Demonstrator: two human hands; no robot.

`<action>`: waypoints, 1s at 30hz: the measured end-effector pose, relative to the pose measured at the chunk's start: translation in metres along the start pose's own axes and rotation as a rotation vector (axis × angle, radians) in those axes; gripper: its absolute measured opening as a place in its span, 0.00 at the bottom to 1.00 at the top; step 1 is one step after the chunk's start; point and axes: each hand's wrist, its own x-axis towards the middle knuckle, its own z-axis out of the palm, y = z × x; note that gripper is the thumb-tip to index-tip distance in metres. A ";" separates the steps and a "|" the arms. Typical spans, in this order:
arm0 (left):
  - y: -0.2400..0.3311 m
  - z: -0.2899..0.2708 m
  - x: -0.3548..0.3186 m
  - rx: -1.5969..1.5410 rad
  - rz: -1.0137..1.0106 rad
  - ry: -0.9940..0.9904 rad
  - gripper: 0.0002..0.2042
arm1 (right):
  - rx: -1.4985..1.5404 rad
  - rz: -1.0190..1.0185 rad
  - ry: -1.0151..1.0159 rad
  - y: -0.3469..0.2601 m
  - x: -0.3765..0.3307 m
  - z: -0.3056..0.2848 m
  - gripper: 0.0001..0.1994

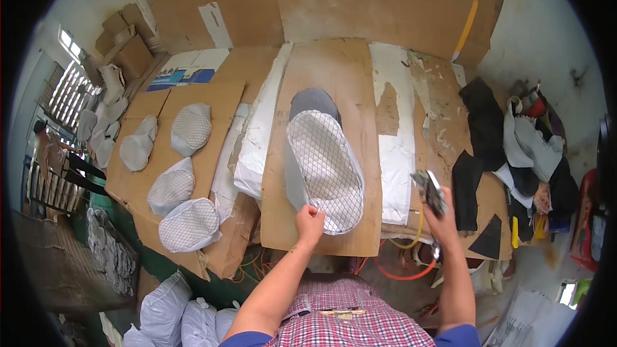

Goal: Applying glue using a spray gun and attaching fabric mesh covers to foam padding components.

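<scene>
A large oval quilted cover (pixel 326 167), whitish with a diamond stitch pattern, lies on the cardboard sheet (pixel 366 109) in front of me. A dark grey piece (pixel 315 99) shows from under its far end. My left hand (pixel 310 225) pinches the cover's near left edge, thumb and fingers closed. To the right, my right hand (pixel 442 215) is wrapped round a metal spray gun (pixel 430 193), held up apart from the cover. An orange hose (pixel 405 277) and a yellow hose (pixel 419 228) run near the gun's lower end.
Several smaller quilted pieces (pixel 189 225) lie on cardboard at left. Black fabric pieces (pixel 482 122) and a heap of cloths (pixel 533 144) are at right. Upright cardboard (pixel 385 0) backs the table. White bags (pixel 164 302) stand below left; a person (pixel 61 154) is farther off.
</scene>
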 end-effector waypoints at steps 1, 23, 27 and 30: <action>-0.001 0.000 -0.007 -0.102 0.050 0.104 0.11 | 0.009 -0.017 -0.024 -0.018 -0.017 -0.008 0.18; 0.007 -0.010 -0.029 -0.814 -0.370 -0.001 0.10 | 0.270 -0.064 -0.183 -0.152 -0.132 -0.032 0.25; 0.003 -0.037 -0.041 -0.812 -0.421 -0.152 0.11 | 0.246 -0.058 -0.089 -0.152 -0.137 -0.037 0.24; -0.035 -0.071 -0.045 -0.833 -0.466 -0.136 0.10 | 0.103 -0.071 -0.209 -0.162 -0.156 -0.051 0.23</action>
